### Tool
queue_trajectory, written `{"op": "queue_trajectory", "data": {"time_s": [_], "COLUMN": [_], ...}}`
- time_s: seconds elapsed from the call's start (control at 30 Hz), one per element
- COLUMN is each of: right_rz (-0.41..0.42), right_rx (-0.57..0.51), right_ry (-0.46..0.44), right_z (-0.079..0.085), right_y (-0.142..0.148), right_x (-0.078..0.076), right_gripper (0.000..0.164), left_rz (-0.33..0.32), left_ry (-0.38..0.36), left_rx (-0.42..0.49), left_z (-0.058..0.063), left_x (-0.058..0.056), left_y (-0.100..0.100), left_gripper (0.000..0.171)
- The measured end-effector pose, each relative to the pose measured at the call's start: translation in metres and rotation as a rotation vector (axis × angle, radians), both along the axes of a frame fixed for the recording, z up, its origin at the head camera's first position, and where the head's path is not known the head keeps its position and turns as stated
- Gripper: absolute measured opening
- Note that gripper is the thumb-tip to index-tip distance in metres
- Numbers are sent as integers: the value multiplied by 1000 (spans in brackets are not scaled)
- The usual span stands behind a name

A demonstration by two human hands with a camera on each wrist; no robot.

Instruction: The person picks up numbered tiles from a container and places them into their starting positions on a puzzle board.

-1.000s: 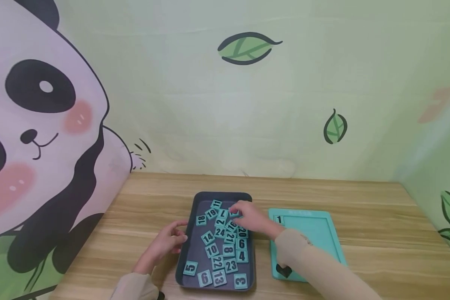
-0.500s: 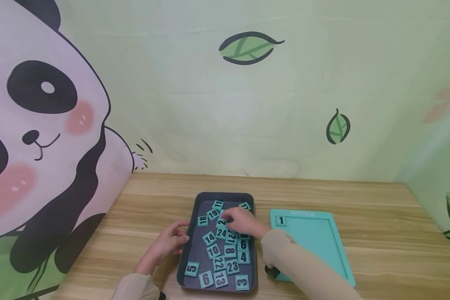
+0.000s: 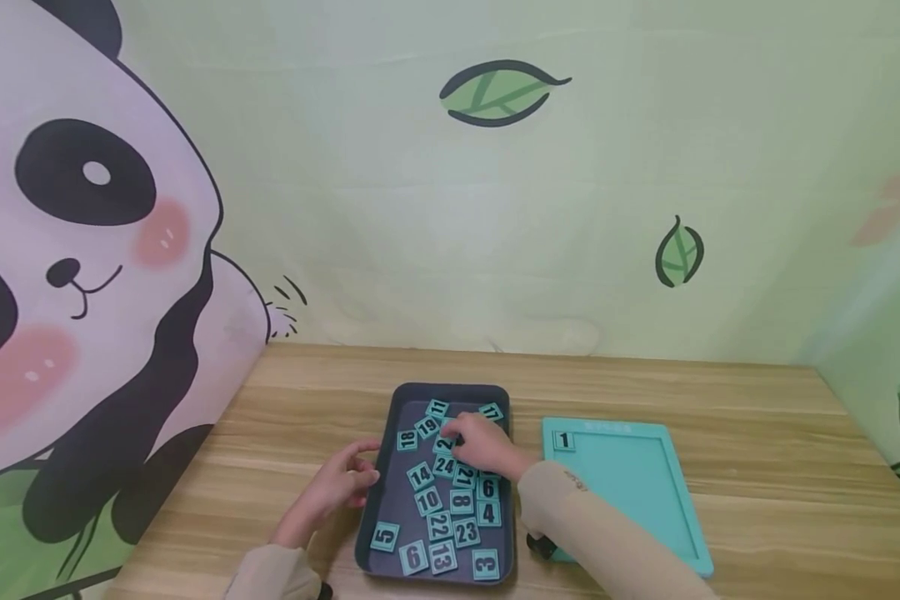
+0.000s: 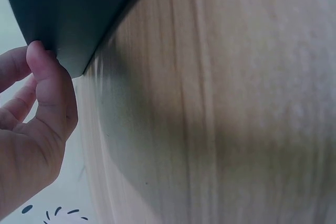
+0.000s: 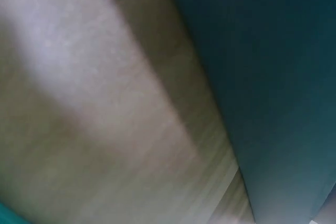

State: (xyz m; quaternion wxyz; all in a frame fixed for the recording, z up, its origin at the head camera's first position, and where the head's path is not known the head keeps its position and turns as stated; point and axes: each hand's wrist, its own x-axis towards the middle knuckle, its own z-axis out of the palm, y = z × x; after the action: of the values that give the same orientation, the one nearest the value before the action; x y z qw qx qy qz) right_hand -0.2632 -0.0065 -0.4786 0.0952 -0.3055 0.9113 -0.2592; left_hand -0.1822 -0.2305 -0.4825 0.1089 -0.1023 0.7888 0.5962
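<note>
A dark tray (image 3: 373, 492) holds several turquoise number tiles with black digits. My right hand (image 3: 483, 444) reaches into its upper part, fingertips at the tile marked 2 (image 3: 443, 445) and covering neighbouring tiles. I cannot tell whether those fingers pinch a tile. Beside the tray's left wall is my left hand (image 3: 335, 482), fingers loosely bent; in the left wrist view its thumb (image 4: 42, 59) meets the outer wall. A turquoise board (image 3: 630, 483) with a raised frame lies right of the tray. The tile marked 1 (image 3: 564, 440) sits at its top left corner.
Both objects lie on a wooden table (image 3: 750, 467), with a narrow gap between them. The right sleeve (image 3: 581, 512) crosses the board's lower left part. Behind the table hangs a green backdrop (image 3: 390, 208) with a panda and leaves.
My right hand has moved left and slightly down within the tray, uncovering a tile at the upper right, then stays nearly still. My left hand keeps its place beside the tray.
</note>
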Motion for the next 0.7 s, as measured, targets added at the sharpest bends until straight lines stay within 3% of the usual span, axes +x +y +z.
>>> {"op": "queue_trajectory", "data": {"time_s": [0.47,0.7], "right_rz": [63,106], "right_rx": [40,46], "right_ry": [-6,-64], "right_z": [-1,0], "right_y": [0,3], "right_x": [2,2], "right_gripper": [29,31], "left_rz": [13,14], "left_ry": [-18,-23], "left_rx": [-23,-29], "left_z": [1,1], "left_x": [-2,-2], "left_y": [1,1], "left_gripper": [43,43]}}
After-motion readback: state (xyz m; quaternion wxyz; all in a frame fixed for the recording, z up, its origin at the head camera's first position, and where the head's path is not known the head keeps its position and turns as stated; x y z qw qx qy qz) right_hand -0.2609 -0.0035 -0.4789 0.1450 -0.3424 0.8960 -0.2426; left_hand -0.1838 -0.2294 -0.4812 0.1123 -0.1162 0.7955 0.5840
